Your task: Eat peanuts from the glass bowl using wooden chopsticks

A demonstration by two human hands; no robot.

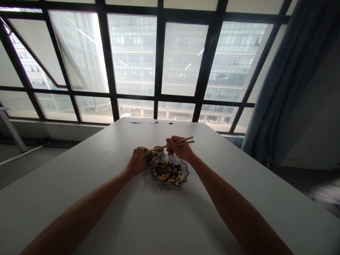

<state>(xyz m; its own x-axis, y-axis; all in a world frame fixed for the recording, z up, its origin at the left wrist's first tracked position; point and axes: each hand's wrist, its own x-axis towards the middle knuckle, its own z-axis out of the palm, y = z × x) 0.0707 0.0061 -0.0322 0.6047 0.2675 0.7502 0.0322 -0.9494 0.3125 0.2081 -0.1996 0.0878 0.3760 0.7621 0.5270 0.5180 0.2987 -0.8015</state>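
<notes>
A clear glass bowl (169, 185) with a scalloped rim stands on the white table (156, 219), filled with peanuts and darker pieces. My right hand (180, 148) grips a pair of wooden chopsticks (189, 140) above the bowl's back right edge. Their tips reach left to a small round cup (147, 157), which my left hand (137, 161) holds tilted at the bowl's left rim. Behind the bowl, between my hands, is another small cup (158, 152) with dark marks on its pale side. What the tips touch is too small to tell.
White paper (138, 120) lies at the table's far left end, near two dark round holes. Large dark-framed windows rise behind the table. A blue curtain (276, 92) hangs at the right.
</notes>
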